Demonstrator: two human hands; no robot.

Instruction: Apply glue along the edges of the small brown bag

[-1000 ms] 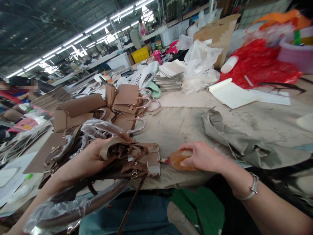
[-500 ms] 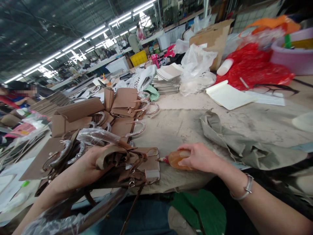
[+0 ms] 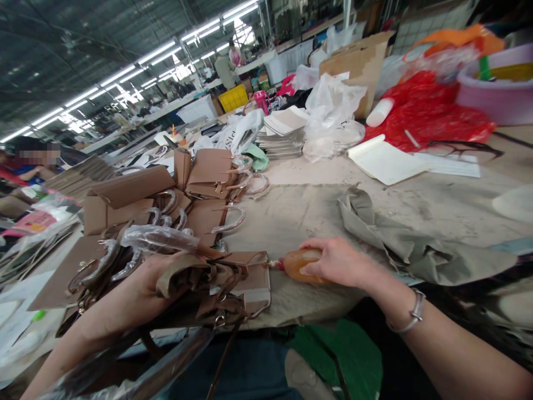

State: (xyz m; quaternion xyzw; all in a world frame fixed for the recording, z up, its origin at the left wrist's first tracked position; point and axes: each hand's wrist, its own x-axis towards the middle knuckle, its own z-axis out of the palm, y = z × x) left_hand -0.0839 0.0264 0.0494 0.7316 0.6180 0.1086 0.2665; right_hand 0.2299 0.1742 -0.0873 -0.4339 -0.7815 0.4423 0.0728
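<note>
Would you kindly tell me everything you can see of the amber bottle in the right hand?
The amber bottle has a rounded, translucent-looking body, probably plastic, with a reddish collar and a narrow, pale, stained nozzle. It is tipped on its side above the greyish cloth, gripped around the body by the right hand. The nozzle points at the brown bag's edge; whether they touch is unclear.

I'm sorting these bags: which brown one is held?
The brown bag in the left hand, its edge by the amber squeeze bottle; the other brown bags lie heaped beyond it and to its left, unheld.
</note>
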